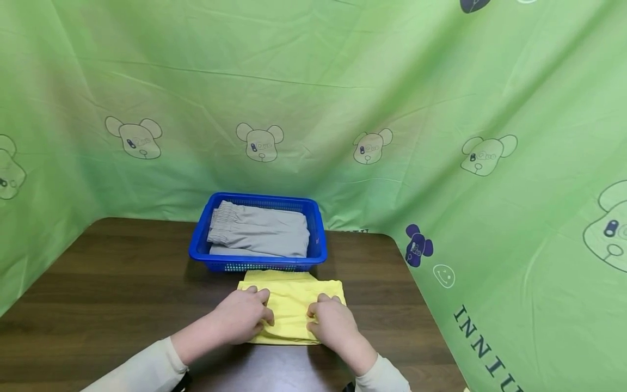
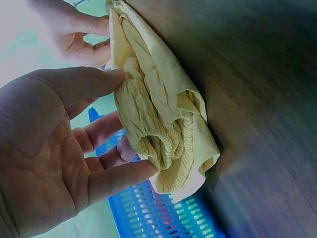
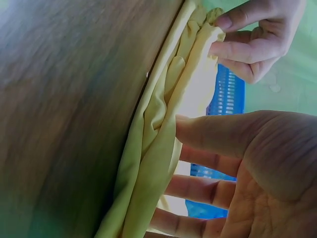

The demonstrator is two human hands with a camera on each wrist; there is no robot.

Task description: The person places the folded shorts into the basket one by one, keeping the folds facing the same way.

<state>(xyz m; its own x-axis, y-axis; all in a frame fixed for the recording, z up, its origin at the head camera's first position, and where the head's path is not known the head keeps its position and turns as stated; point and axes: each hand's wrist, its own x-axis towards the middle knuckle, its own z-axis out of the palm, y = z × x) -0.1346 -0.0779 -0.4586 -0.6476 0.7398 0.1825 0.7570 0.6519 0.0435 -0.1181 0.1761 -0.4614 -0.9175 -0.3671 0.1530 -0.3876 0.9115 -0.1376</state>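
Observation:
A folded yellow garment [image 1: 290, 310] with a gathered elastic band [image 2: 148, 124] lies on the table in front of the basket. On its left part rests my left hand [image 1: 245, 314], thumb and fingertips spread apart on the cloth. My right hand [image 1: 334, 322] touches the right part in the same manner, its fingers slightly bent. In the right wrist view the layered folds of the yellow garment [image 3: 153, 134] show along its near side. Neither hand's fingers close round the cloth. The garment's underside is hidden.
A blue plastic basket [image 1: 196, 247] with perforated sides stands just behind the yellow garment. Folded grey clothing [image 1: 264, 228] with an elastic waistband lies in it. Green printed curtains [image 1: 313, 98] hang behind and beside the dark wooden table [image 1: 122, 283].

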